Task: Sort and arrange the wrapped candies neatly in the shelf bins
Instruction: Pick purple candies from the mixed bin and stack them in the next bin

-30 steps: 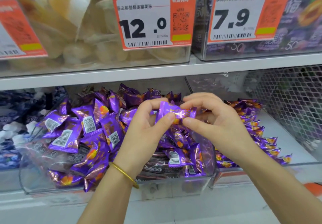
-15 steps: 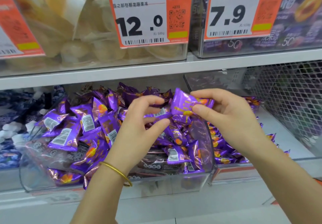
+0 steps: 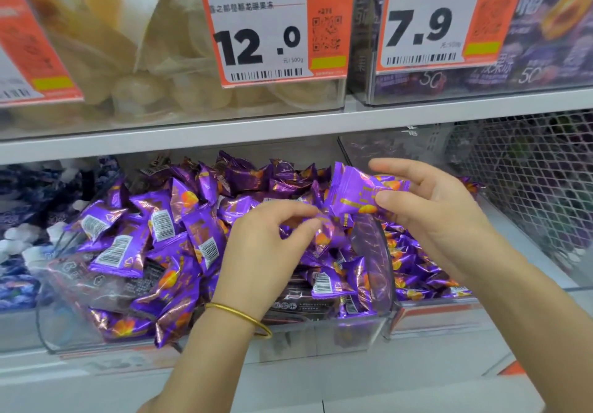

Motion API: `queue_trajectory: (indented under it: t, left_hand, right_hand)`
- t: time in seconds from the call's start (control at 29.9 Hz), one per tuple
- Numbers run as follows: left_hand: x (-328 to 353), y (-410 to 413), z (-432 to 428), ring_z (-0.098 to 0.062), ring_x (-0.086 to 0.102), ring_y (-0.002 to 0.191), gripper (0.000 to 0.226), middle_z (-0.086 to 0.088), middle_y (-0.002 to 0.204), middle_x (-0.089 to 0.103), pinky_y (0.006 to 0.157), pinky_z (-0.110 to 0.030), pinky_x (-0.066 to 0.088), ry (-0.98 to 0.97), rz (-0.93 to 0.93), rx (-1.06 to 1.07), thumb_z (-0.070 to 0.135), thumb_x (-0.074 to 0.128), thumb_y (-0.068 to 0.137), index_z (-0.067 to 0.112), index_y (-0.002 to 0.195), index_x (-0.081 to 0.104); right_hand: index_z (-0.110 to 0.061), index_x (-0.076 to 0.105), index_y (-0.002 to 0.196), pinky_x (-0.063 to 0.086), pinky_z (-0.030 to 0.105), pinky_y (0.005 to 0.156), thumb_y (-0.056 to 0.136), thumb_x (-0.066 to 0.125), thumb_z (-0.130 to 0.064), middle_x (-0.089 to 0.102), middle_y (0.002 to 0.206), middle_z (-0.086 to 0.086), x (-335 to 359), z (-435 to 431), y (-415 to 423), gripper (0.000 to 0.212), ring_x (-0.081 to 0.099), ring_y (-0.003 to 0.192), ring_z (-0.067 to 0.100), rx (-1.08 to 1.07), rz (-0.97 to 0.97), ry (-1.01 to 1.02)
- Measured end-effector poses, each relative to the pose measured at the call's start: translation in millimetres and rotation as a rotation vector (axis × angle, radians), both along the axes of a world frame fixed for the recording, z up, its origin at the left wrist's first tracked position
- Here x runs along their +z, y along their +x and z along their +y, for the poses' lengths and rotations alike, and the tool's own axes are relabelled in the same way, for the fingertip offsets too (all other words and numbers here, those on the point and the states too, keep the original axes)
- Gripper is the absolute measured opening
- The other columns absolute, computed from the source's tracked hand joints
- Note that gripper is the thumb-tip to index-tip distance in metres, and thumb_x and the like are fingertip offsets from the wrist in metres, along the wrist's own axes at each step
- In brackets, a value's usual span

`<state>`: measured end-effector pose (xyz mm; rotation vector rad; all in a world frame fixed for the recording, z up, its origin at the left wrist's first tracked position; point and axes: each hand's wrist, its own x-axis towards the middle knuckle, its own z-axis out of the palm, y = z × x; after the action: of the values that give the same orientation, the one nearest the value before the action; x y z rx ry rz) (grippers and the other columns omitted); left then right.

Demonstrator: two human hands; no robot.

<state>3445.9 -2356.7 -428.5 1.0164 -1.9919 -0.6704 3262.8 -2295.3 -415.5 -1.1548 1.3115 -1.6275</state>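
My right hand point(image 3: 439, 220) pinches a purple wrapped candy point(image 3: 356, 192) between thumb and fingers, held above the divide between two bins. My left hand point(image 3: 266, 245), with a gold bangle on the wrist, reaches into the heaped pile of purple candies point(image 3: 167, 236) and pinches another purple candy point(image 3: 324, 223) between thumb and forefinger. These candies fill a clear plastic bin point(image 3: 321, 329). To its right a second clear bin point(image 3: 519, 287) holds a row of the same purple candies point(image 3: 417, 271), partly hidden by my right hand.
Above, a white shelf point(image 3: 288, 127) carries clear boxes of pale jelly cups and purple packs, with orange price tags reading 12.0 point(image 3: 272, 30) and 7.9 point(image 3: 430, 24). Blue and white candies point(image 3: 19, 236) lie at far left. A wire mesh panel point(image 3: 529, 181) closes the right side.
My right hand lifted the candy up and to the right, away from my left hand. My left hand let go of it and dropped into the pile, pinching another candy.
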Motion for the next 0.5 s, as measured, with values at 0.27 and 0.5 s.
queue_trajectory:
  t: [0.27, 0.5]
  left_hand:
    - [15, -7, 10, -0.010, 0.070, 0.064, 0.033, 0.015, 0.076, 0.072, 0.063, -0.017, 0.055, 0.291, 0.501, -0.085, -0.005, 0.057, 0.086, 0.025, 0.086, 0.069]
    - [19, -20, 18, -0.013, 0.069, 0.091, 0.028, 0.000, 0.104, 0.071, 0.074, -0.022, 0.055, 0.316, 0.513, -0.375, 0.017, 0.070, 0.073, 0.019, 0.101, 0.068]
  right_hand:
    - [-0.010, 0.074, 0.095, 0.054, 0.024, 0.074, 0.043, 0.090, -0.016, 0.071, 0.104, 0.009, 4, 9, -11, 0.055, 0.068, 0.083, 0.020, 0.297, -0.079, 0.013]
    - [-0.009, 0.072, 0.099, 0.054, 0.023, 0.070, 0.046, 0.090, -0.032, 0.072, 0.097, 0.013, 6, 16, -26, 0.061, 0.068, 0.080, 0.018, 0.314, -0.050, -0.005]
